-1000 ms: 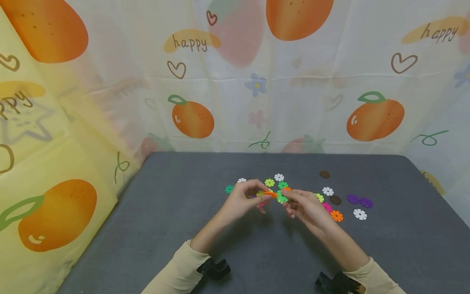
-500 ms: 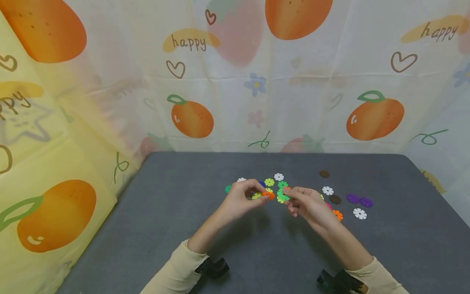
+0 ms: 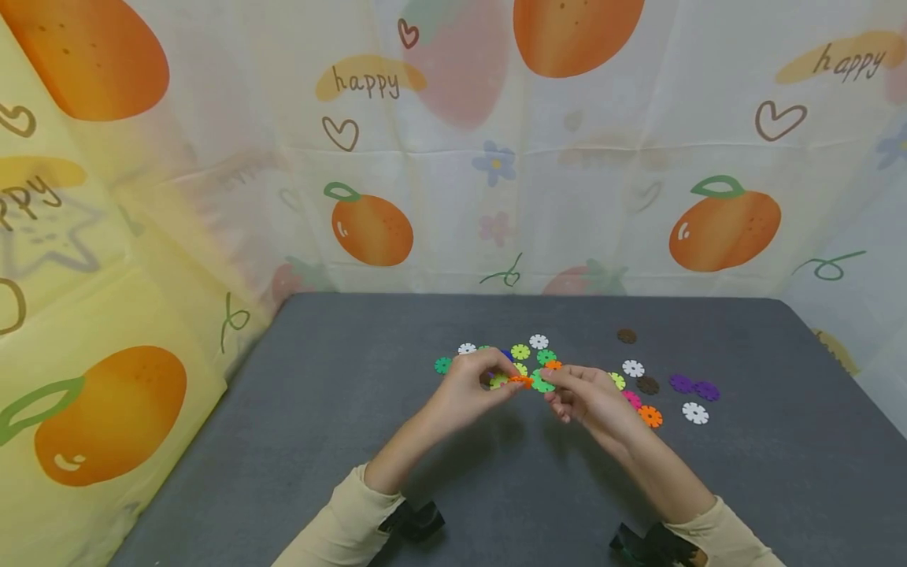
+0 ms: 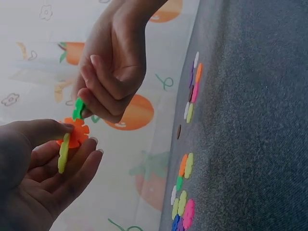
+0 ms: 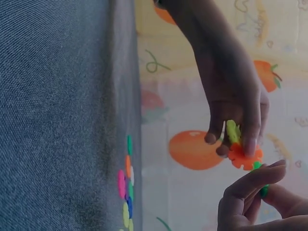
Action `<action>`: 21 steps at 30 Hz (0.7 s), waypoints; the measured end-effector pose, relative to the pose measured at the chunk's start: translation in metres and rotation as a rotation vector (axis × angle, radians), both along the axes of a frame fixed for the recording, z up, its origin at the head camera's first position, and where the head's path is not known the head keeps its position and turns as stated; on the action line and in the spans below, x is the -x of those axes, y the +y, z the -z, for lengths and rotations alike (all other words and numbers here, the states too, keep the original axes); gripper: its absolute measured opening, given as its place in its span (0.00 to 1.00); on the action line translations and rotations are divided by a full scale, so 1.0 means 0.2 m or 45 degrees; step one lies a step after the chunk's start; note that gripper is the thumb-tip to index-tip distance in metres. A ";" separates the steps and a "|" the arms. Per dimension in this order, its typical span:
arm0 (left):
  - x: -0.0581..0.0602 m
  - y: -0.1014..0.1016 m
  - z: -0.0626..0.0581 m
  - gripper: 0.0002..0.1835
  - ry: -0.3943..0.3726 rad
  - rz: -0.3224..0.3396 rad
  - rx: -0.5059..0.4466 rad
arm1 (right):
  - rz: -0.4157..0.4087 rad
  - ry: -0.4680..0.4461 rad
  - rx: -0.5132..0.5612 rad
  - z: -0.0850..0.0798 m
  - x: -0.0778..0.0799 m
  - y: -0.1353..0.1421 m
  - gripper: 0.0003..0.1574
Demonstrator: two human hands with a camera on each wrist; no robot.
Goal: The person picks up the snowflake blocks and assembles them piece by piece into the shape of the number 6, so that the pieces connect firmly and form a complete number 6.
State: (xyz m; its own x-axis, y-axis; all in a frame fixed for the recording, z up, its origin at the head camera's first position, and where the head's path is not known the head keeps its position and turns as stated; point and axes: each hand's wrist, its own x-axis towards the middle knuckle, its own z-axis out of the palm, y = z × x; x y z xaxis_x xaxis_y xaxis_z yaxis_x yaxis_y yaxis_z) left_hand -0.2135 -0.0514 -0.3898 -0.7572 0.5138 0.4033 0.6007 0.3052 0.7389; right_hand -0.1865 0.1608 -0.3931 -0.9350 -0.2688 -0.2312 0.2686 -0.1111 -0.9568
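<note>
Over the table, my left hand pinches an orange notched plastic disc between thumb and fingers. A yellow-green disc is slotted into the orange one at an angle, as the left wrist view shows. Facing it, my right hand pinches a green notched disc between thumb and forefinger. The green disc's edge is right at the orange disc's rim in both wrist views. My fingers hide part of the green disc, and the other right fingers curl below it.
Loose discs lie on the grey table. Behind my hands are several, including a white disc. To the right lie a brown disc, an orange disc and purple discs. A fruit-print curtain stands behind.
Half a second ago a gap showed between the orange and green discs; now they are close together again. The green disc has shifted slightly left and down with my right hand.
</note>
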 end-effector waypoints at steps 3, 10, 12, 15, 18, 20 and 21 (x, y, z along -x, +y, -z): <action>0.00 0.01 0.01 0.04 0.049 0.002 0.017 | 0.010 0.003 0.003 0.01 0.00 0.00 0.13; 0.00 0.01 0.04 0.05 0.128 0.017 -0.017 | 0.089 0.022 0.039 0.02 -0.02 -0.03 0.15; 0.00 0.01 0.05 0.05 0.152 0.023 -0.021 | 0.110 0.036 0.042 0.03 -0.02 -0.04 0.14; 0.01 0.00 0.06 0.04 0.179 0.039 -0.022 | 0.119 0.043 0.047 0.04 -0.03 -0.05 0.14; 0.02 0.00 0.08 0.03 0.193 0.048 -0.029 | 0.092 0.040 0.052 0.05 -0.02 -0.05 0.14; 0.03 0.00 0.08 0.04 0.171 0.048 -0.028 | 0.058 0.052 0.039 0.05 -0.01 -0.03 0.14; 0.03 0.00 0.08 0.05 0.138 0.054 -0.034 | 0.038 0.061 0.031 0.05 -0.01 -0.03 0.13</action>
